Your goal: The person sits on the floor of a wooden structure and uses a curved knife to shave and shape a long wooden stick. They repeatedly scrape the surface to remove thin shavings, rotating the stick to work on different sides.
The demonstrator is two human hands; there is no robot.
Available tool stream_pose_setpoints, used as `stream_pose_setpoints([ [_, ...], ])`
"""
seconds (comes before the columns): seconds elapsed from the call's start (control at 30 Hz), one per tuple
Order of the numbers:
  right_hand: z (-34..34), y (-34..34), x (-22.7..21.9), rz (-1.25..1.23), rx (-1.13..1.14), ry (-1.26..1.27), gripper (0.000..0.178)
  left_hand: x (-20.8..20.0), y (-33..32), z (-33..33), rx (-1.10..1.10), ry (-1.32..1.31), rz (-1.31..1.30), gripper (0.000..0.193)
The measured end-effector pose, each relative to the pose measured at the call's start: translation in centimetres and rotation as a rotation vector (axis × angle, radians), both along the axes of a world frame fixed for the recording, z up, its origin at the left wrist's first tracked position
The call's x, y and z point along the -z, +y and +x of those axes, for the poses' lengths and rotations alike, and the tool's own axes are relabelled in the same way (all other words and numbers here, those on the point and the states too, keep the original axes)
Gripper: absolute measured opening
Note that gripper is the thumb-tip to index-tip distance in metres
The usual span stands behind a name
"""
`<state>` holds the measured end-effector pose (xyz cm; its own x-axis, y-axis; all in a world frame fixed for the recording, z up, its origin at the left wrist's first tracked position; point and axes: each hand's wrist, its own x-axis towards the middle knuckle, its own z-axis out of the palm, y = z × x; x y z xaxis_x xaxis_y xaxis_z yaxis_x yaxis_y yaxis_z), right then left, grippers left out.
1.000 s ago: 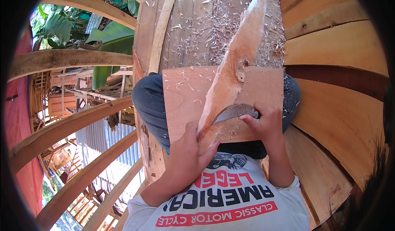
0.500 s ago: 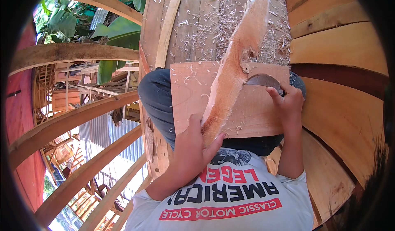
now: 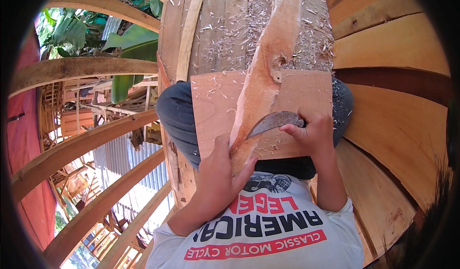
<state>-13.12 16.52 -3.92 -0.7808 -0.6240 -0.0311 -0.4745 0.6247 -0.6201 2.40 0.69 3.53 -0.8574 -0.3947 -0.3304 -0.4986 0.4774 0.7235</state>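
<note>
Around the wood piece, pale shavings

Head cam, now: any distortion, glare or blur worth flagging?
Head view: wooden rails and wall planks bow toward the rim, corners black; head view: glare washes out patches around the corrugated sheet; head view: knife and piece of wood look fairly crisp, no obvious motion blur.
</note>
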Motion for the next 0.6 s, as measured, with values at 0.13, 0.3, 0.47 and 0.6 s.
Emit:
stream_pose_setpoints([
  [0.13,-0.4,0.2,0.5,-0.037,0.027,0.037,0.067,0.1,0.1,0.0,0.015,-0.01,-0.003,0.047],
  [0.3,-1.4,0.0,0.8,-0.018,0.07,0.112,0.067,0.5,0.0,-0.1,0.021,0.014,-0.007,0.047],
  [0.47,-1.8,-0.5,0.7,-0.024,0.07,0.141,0.067,0.5,-0.1,-0.1,0.003,0.029,0.034,0.046],
  [0.6,-2.7,-0.6,1.2,-0.082,0.116,0.084,0.067,0.3,-0.3,-0.3,-0.01,0.019,0.05,0.045],
])
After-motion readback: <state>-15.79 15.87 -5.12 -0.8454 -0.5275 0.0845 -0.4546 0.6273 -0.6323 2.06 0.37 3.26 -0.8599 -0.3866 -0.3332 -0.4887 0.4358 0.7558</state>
